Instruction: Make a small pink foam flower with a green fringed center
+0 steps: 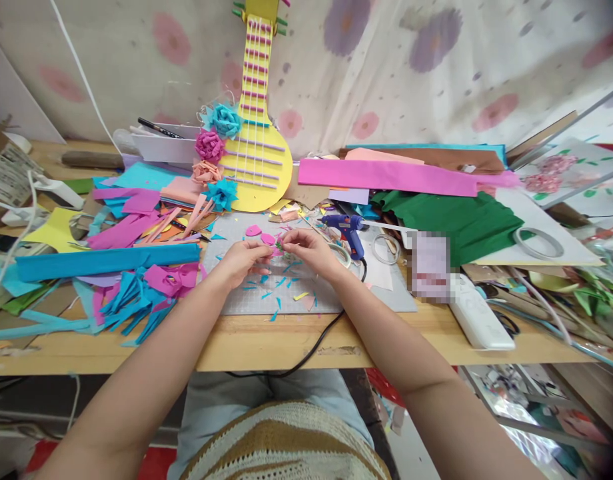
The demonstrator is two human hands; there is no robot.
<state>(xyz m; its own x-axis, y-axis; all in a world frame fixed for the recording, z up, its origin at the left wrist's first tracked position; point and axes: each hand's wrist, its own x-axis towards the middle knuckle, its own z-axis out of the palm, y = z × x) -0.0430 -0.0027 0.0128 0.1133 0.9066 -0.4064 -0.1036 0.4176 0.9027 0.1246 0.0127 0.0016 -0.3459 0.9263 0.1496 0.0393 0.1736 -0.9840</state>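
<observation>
L hand [244,257] and R hand [306,245] meet over the grey cutting mat [336,300], fingertips of both pinched together on a small pink piece [278,251] w/ a bit of green at its top; too small to tell exactly what it is. The piece sits btwn the two hands, just above the mat's upper middle, not resting on it as far as can be seen. Mat is strewn w/ teal and yellow paper snips; a couple of pink petals [253,231] lie just beyond the L fingers. Blue glue gun [349,227] stands just right of the R hand, its black cord [311,353] running over the wooden table edge [266,343]. Behind the mat, a yellow paper guitar [259,160] leans vs. the flowered cloth wall, w/ paper flowers [210,145] (teal, magenta, peach) stuck along its left side. Left of the mat: a long blue strip [106,261] and heaps of pink and teal offcuts. Right: a green sheet [456,220] under a long pink sheet [386,175], a tape roll [539,243] and a white remote [479,320] near the table's front edge.
</observation>
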